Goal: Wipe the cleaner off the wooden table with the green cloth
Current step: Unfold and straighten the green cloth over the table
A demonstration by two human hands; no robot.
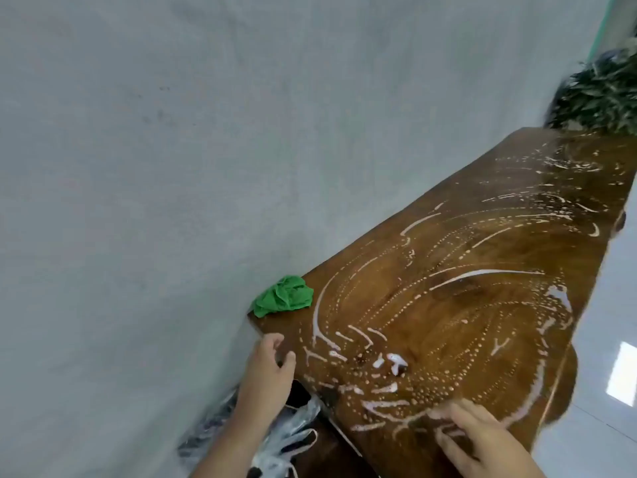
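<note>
The wooden table (482, 298) stretches from the lower middle to the upper right, smeared with white streaks and dots of cleaner (389, 363). A crumpled green cloth (282, 296) lies on the table's left corner, against the wall. My left hand (269, 370) hovers at the table's near-left edge, a hand's width below the cloth, fingers apart and holding nothing. My right hand (482, 439) rests flat on the table's near end, fingers spread over the wet streaks, also holding nothing.
A grey-white wall (172, 167) runs along the table's left side. A leafy plant (599, 94) stands past the table's far end. Clear plastic bags and dark items (286, 439) lie below my left arm. White tiled floor (613, 339) is to the right.
</note>
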